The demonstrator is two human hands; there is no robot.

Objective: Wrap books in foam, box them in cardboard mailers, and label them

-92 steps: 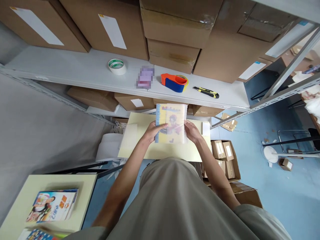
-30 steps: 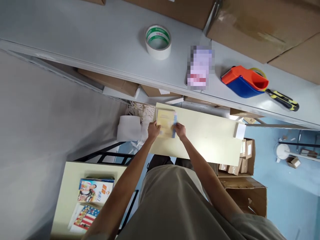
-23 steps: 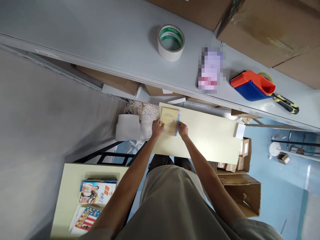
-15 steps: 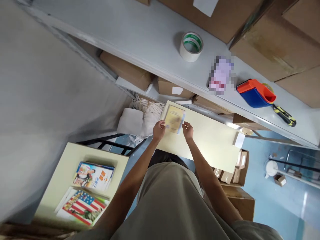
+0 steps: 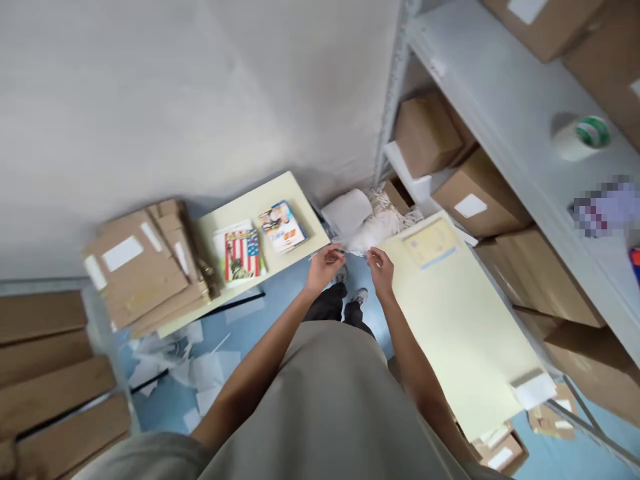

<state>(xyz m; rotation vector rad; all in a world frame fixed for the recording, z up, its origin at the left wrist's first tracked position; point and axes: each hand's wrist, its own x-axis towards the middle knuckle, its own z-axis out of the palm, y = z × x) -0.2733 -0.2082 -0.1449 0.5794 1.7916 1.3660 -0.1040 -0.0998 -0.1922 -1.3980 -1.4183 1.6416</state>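
Note:
My left hand (image 5: 325, 268) is in front of my body, over the gap between two pale yellow tables, with thumb and fingers drawn together. What it pinches, if anything, I cannot make out. My right hand (image 5: 381, 268) is a short way to its right, by the corner of the right table (image 5: 465, 327), its fingers also curled in to the thumb. Any thin thing in it is too small to tell. A yellow booklet (image 5: 431, 243) with a blue strip lies flat at the far end of that table, apart from both hands.
On the left table (image 5: 290, 267) lie a flag-covered book (image 5: 241, 255), a white-and-blue book (image 5: 283, 225) and folded cardboard (image 5: 143, 263). White bags (image 5: 347, 212) and paper shreds fill the corner. Shelving (image 5: 510, 87) on the right holds boxes and a tape roll (image 5: 583, 138).
My view has turned left, bringing the left table and the cardboard into sight. Both hands have left the sides of the yellow booklet, which stays on the right table.

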